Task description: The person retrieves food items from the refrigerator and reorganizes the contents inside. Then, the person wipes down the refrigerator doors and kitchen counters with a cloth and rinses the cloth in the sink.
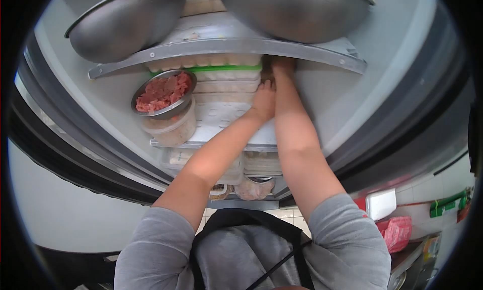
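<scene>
Both my arms reach deep into a fridge, over its middle shelf (221, 116). My left hand (263, 100) is at the right end of the stacked white containers (229, 86), its fingers bent against something dark and shadowed that I cannot make out. Farther back, under the upper shelf, is my right hand (283, 64); shadow and the shelf edge hide its fingers. One layer of the stack has a bright green rim (221, 68). Left of it, a metal bowl (173, 109) of raw meat (163, 92) rests tilted on a round plastic tub (173, 129).
Two large metal bowls (126, 26) (297, 13) stand on the upper shelf (221, 46), overhanging its front. Below the middle shelf are plastic boxes (261, 161) and a bagged item (255, 188). Fridge walls flank both arms. A pink bag (395, 233) lies outside, lower right.
</scene>
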`<state>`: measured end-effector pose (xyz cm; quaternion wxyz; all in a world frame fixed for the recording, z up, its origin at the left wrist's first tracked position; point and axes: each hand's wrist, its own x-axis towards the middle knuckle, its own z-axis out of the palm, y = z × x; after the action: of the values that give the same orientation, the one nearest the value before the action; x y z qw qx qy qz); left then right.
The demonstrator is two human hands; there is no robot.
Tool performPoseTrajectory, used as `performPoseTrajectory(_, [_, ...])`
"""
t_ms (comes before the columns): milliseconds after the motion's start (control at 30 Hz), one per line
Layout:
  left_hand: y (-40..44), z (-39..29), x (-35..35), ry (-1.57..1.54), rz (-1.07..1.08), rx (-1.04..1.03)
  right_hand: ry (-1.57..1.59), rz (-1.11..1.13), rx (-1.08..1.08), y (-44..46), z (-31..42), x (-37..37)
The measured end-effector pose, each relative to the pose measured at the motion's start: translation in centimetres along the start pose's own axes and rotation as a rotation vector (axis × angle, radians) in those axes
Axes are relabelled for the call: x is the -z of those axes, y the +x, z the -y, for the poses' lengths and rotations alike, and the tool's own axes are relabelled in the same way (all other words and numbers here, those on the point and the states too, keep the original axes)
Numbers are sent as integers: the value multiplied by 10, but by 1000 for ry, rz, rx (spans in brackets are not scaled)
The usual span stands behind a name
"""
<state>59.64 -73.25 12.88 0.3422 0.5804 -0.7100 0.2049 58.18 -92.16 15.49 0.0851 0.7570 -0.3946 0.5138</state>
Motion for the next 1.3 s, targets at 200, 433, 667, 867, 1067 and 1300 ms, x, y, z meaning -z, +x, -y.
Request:
performPoseTrajectory(200, [-3, -13, 12, 283, 138, 10, 1197, -205, -997, -60, 77, 112])
performPoseTrajectory(433, [15, 15, -48, 293, 115, -199, 1453, -241, -1065, -124, 88, 167])
performPoseTrajectory(667, [18, -10, 6, 229, 271, -79, 1565, -355, -1096, -113, 71, 139])
performPoseTrajectory(867, [16, -19, 7, 250, 318, -103, 1821, -305, -1363, -108, 101, 179])
performPoseTrajectory(1067, [21, -7, -4, 267, 193, -128, 1670, -286, -1393, -115, 96, 181])
performPoseTrajectory(1300, [61, -14, 9, 108, -156, 235, 1766, -375, -842, -73, 91, 146])
